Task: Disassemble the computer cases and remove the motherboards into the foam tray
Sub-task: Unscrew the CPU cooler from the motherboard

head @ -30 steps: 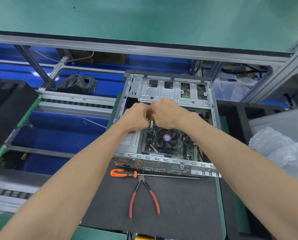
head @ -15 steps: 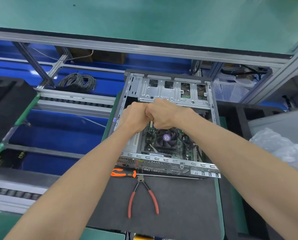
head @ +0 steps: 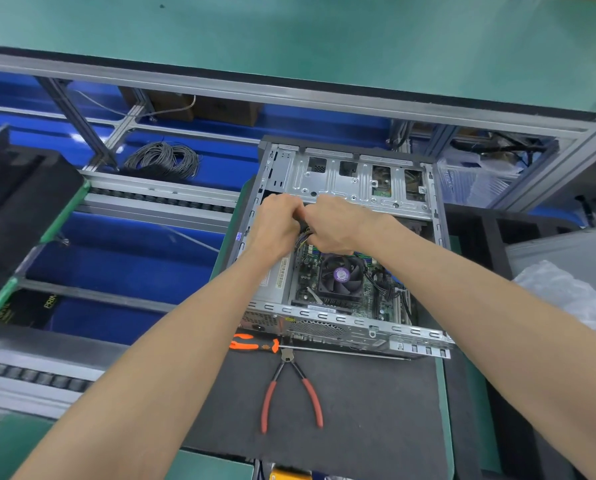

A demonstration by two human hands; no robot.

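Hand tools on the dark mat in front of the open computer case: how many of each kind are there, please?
Screwdriver with orange handle: 1
Pliers with red handles: 1
Total: 2 tools, both lying on the mat, untouched by either hand.

The computer case (head: 327, 174) is made of bare, dull-grey sheet metal, punched with slots. The mat (head: 359, 410) beneath it looks matt and dark. At six o'clock from the case, pliers (head: 291, 386) are sheathed in smooth red plastic.
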